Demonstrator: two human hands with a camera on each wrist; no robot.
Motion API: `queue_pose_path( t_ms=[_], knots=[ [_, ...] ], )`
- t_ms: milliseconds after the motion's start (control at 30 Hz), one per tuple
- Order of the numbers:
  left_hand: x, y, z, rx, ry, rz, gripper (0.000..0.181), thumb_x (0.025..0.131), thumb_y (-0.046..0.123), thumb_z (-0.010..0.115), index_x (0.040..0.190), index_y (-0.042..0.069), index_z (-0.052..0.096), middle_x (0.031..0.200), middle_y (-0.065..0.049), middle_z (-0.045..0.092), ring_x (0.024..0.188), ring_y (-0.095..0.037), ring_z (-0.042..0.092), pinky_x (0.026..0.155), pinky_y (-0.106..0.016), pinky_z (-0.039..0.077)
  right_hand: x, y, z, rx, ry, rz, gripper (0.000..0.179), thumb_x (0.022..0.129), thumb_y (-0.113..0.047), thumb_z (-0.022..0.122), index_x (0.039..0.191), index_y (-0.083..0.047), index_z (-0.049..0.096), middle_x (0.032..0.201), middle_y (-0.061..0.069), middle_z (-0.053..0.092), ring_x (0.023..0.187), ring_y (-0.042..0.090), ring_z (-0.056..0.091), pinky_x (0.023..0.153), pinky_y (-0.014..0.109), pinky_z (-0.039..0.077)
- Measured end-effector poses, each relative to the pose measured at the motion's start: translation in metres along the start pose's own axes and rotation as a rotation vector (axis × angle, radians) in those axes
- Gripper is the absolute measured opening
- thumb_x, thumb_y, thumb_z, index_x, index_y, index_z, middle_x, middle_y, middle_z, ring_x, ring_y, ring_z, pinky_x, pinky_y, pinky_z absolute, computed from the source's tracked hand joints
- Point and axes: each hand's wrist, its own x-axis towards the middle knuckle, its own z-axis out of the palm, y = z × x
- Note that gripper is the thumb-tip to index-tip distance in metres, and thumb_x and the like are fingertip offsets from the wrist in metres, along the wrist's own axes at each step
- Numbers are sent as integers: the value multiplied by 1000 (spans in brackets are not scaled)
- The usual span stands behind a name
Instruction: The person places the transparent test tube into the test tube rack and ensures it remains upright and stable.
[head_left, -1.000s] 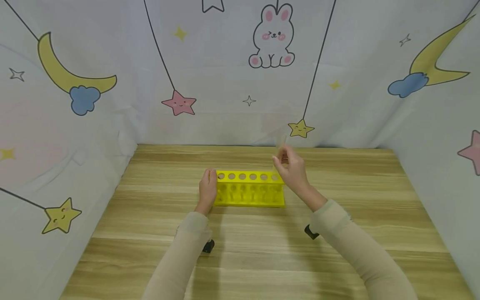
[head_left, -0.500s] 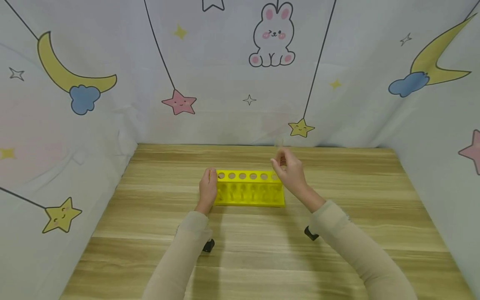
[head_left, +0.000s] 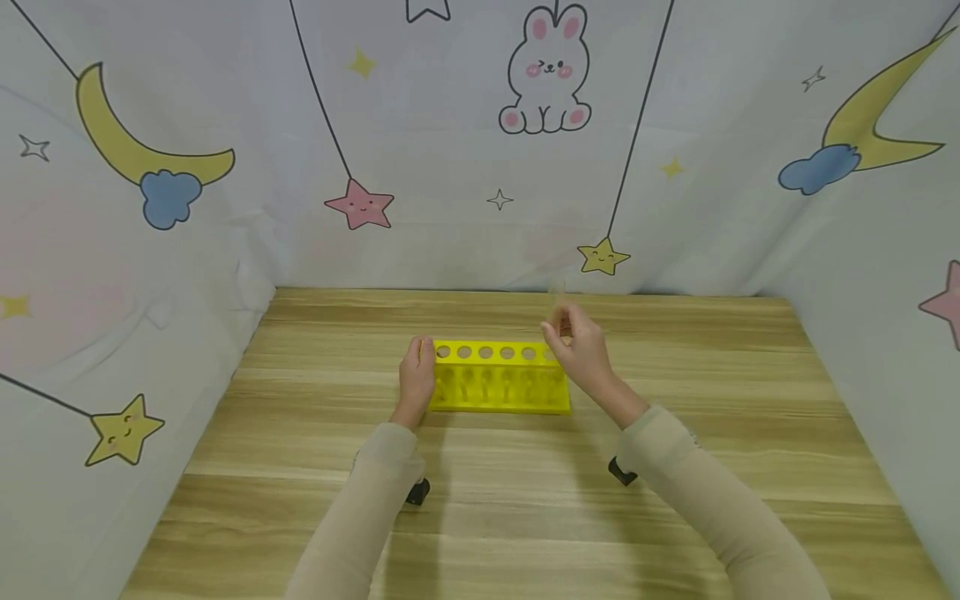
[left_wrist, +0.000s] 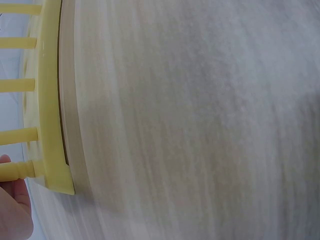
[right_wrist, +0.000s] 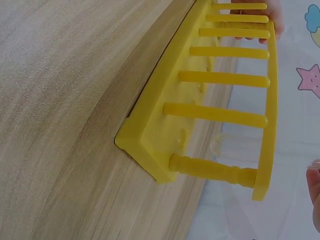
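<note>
A yellow test tube rack [head_left: 500,377] stands on the table, with a row of round holes along its top plate. My left hand [head_left: 417,379] grips its left end, thumb at the near side; in the left wrist view, part of this hand [left_wrist: 14,212] shows beside the end post. My right hand [head_left: 583,346] pinches a clear test tube [head_left: 557,302] upright above the rightmost hole. The right wrist view shows the tube [right_wrist: 240,147] passing down through the top plate, its rounded end above the rack's base. Only fingertips of the right hand [right_wrist: 314,195] appear there.
The wood-grain table [head_left: 495,500] runs out to white cloth walls [head_left: 450,150] printed with moons, stars and a rabbit, at the back and both sides. A black wrist device [head_left: 417,492] sits under the left sleeve and another [head_left: 622,471] under the right.
The test tube has gone from leaning to nearly upright over the rightmost hole. My right hand has shifted slightly left and down with it. The left hand and the rack stay put.
</note>
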Motion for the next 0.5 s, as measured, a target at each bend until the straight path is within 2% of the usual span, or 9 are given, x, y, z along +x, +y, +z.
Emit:
queue_pose_path(
  t_ms=[233,500],
  knots=[
    [0,1,0,-3,2,-7,34,96,35,29,98,7,50,74,-3,40,69,-17,37,65,-27,34,-2,2,1,6,-3,14,13,83,-5,59,85,1,48,69,12,52,66,24,59,62,33,52],
    [-1,2,0,11,8,-2,33,97,34,29,98,7,49,72,-3,39,67,-16,37,63,-26,34,-4,2,2,9,0,15,13,83,-5,59,85,1,48,69,11,51,66,22,59,61,31,52]
  ],
)
